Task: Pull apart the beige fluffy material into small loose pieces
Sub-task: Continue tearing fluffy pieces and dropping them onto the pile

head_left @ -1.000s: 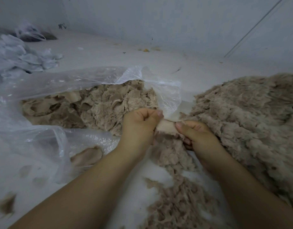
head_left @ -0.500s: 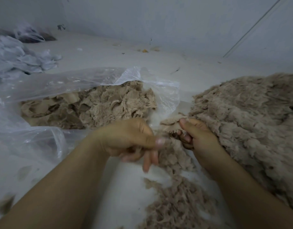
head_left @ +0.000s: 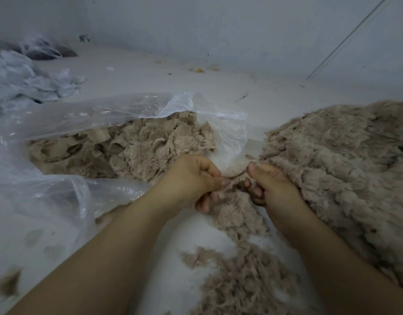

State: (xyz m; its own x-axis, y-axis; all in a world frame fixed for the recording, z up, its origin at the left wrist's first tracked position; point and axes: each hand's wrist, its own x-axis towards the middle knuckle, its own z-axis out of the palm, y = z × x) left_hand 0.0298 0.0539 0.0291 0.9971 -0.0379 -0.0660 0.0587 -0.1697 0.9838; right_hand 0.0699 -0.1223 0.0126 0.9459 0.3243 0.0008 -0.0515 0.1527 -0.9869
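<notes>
Head view: left hand and right hand, fingers curled tight on one small beige tuft, beside big fluffy pile and plastic bag.

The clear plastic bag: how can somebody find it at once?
Look left of the big beige fluffy pile, past both hands. The clear plastic bag lies open there, holding flatter beige scraps. Unlike the crumpled white pieces behind, it is glossy and see-through.
</notes>
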